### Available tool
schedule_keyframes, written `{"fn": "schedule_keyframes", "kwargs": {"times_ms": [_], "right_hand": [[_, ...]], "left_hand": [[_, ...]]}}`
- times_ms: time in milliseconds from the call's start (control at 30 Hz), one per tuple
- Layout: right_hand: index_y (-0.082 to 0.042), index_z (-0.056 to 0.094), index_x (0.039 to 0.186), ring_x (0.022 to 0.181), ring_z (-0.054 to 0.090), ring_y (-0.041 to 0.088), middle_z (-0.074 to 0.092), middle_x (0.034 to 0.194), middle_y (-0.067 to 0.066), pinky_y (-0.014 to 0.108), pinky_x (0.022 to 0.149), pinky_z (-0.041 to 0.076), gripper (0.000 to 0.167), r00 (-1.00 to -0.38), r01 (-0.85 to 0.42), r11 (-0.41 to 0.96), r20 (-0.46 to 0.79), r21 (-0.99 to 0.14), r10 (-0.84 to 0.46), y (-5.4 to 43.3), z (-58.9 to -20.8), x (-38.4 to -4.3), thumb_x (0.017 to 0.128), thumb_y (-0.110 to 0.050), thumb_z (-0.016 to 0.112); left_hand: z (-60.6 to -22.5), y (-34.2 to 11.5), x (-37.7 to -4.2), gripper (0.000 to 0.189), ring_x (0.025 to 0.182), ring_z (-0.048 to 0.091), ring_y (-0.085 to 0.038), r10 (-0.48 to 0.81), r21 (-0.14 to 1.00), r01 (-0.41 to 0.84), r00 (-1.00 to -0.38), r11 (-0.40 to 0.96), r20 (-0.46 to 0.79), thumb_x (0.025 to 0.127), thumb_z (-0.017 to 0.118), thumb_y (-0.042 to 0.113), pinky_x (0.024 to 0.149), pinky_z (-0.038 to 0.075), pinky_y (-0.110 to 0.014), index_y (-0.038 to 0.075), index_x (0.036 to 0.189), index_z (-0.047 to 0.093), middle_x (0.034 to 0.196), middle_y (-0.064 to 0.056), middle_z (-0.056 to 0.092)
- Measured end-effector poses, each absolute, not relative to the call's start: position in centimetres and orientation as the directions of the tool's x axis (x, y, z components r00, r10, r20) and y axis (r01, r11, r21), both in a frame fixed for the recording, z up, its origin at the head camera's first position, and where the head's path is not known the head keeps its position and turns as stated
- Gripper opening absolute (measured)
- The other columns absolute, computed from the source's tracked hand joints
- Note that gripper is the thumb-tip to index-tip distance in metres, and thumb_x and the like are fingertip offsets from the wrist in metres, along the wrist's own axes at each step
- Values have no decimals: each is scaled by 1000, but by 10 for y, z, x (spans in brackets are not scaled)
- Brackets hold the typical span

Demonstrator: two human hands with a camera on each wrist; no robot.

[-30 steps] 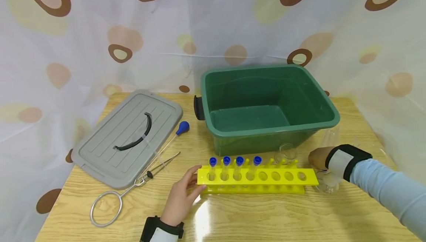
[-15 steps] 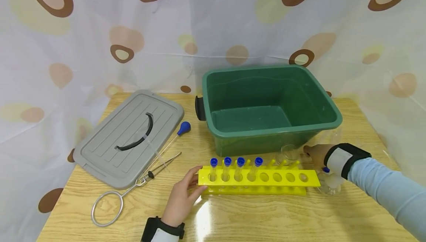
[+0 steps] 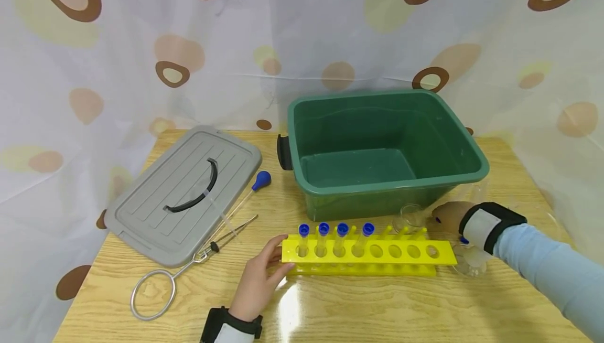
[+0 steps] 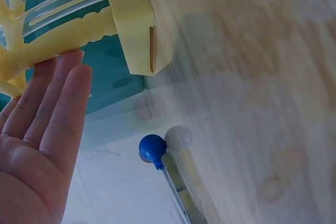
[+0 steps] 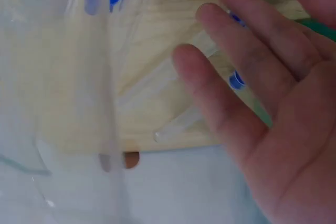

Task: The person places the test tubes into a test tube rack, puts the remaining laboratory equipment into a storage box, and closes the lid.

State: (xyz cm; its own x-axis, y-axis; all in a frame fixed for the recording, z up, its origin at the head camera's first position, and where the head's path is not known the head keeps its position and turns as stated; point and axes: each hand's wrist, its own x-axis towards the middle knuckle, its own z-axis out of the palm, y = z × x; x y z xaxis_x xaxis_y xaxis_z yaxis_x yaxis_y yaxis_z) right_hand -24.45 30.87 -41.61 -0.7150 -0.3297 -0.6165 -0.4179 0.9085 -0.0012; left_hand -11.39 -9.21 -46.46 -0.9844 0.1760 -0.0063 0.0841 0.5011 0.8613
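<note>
My left hand (image 3: pixel 257 282) holds the left end of the yellow test tube rack (image 3: pixel 368 253), thumb at the front corner and forefinger at the back. In the left wrist view its fingertips touch the rack's yellow post (image 4: pixel 68 43). Several blue-capped test tubes (image 3: pixel 342 238) stand in the left half of the rack; holes show at the right. Beyond the right end is my right hand (image 3: pixel 452 218). The right wrist view shows that hand's fingers (image 5: pixel 220 103) spread loosely over clear test tubes (image 5: pixel 181 121) with blue caps (image 5: pixel 237 80) lying on the table.
Behind the rack stands a green bin (image 3: pixel 391 190), with a small glass beaker (image 3: pixel 410 218) before it. Clear glassware (image 3: pixel 472 264) lies under the right wrist. Leftward are a grey lid (image 3: pixel 189 191), a blue-bulbed dropper (image 3: pixel 261 179) and a metal ring clamp (image 3: pixel 153 296).
My right hand has shifted slightly by the right end of the rack, its fingers turning a little. The left hand keeps its place at the rack's end.
</note>
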Motion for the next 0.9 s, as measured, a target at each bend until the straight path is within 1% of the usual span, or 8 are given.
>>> {"fn": "schedule_keyframes", "kwargs": {"times_ms": [33,67,200,333,400,633,767,900], "right_hand": [[-3,60,88,67,49,18,60,78,6,32,62,40,7,-740,-393,919,-585,-24,-332,307,-413,-243,90,-5,54],[-5,61,89,66,48,17,59,77,3,31,60,39,6,-755,-421,907,-555,1,-349,305,-410,-240,88,-1,56],[-10,62,85,57,39,13,43,63,-4,27,54,30,16,-824,-449,891,-414,62,-386,300,-403,-228,81,5,62],[-14,51,69,49,30,11,25,56,-6,25,49,21,26,-872,-441,896,-260,55,-414,298,-394,-214,81,5,63],[-15,45,66,46,27,10,21,55,-6,24,48,18,30,-883,-439,897,-204,46,-422,297,-389,-209,82,4,62],[-8,56,76,42,33,10,35,50,-5,21,40,25,12,-901,-432,898,-60,83,-429,304,-364,-200,83,-5,66],[-4,58,83,46,39,9,49,57,-3,23,42,33,9,-913,-409,911,-6,51,-409,307,-349,-197,83,-8,67],[-4,60,86,49,45,9,60,65,1,23,42,36,10,-930,-367,930,-1,26,-367,307,-335,-192,84,-11,66]], "left_hand": [[-464,-92,-114,52,102,63,-28,174,860,87,-985,502,-3,90,61,27,86,53,-36,9,136,45,115,-17,65],[-464,-92,-114,52,102,63,-28,172,860,90,-985,503,2,89,61,27,86,53,-36,9,136,45,114,-17,65],[-464,-91,-113,52,101,64,-27,169,857,100,-985,505,16,89,62,26,85,53,-35,9,135,45,113,-16,66],[-463,-91,-113,52,101,64,-27,168,856,100,-986,507,15,89,62,26,86,53,-35,9,135,45,112,-16,66],[-463,-91,-112,52,101,64,-28,165,857,96,-986,507,12,90,61,26,86,53,-36,8,136,45,113,-16,65],[-460,-90,-111,51,101,63,-29,161,859,95,-987,503,16,90,62,23,86,53,-37,7,136,45,113,-17,65],[-460,-89,-110,51,101,64,-28,157,855,101,-987,509,24,90,62,22,87,53,-38,7,136,44,112,-17,66],[-458,-89,-109,52,102,63,-29,161,848,95,-987,521,12,90,61,24,87,53,-39,7,136,44,113,-18,65]]}}
